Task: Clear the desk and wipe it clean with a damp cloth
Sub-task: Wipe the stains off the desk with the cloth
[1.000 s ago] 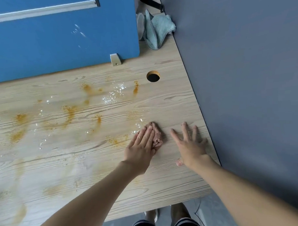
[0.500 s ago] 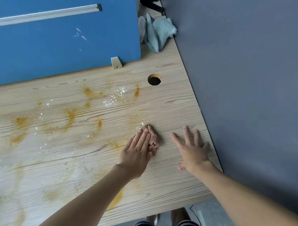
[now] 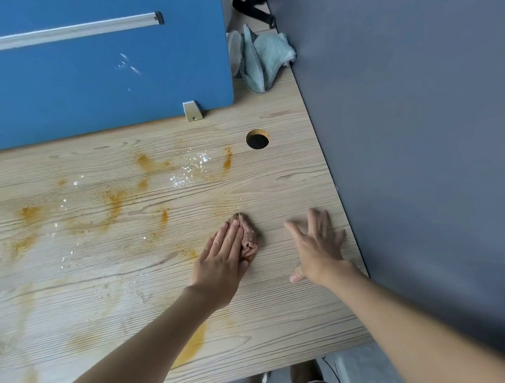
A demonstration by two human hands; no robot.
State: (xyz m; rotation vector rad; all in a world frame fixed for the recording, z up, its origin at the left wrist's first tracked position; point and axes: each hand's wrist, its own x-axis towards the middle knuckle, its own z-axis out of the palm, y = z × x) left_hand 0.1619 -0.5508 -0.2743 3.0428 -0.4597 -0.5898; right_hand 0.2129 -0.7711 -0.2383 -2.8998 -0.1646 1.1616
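A light wooden desk (image 3: 291, 314) is smeared with orange-yellow stains (image 3: 114, 201) and white crumbs (image 3: 187, 172). My left hand (image 3: 222, 259) lies flat with straight fingers, pressing a small bunched pinkish-brown cloth (image 3: 249, 235) onto the desk; most of the cloth is hidden under the palm. To its right my right hand (image 3: 317, 246) rests flat on the desk near the right edge, fingers spread, holding nothing.
A blue divider panel (image 3: 104, 73) with a metal foot (image 3: 192, 110) stands along the back. A round cable hole (image 3: 257, 139) opens near the back right. A pale teal cloth (image 3: 264, 60) lies in the far corner. A grey wall (image 3: 416, 126) borders the desk's right edge.
My left hand and the cloth slid slightly down and left, uncovering a bit of desk above them. An orange smear near the front edge came into view. My right hand stayed put.
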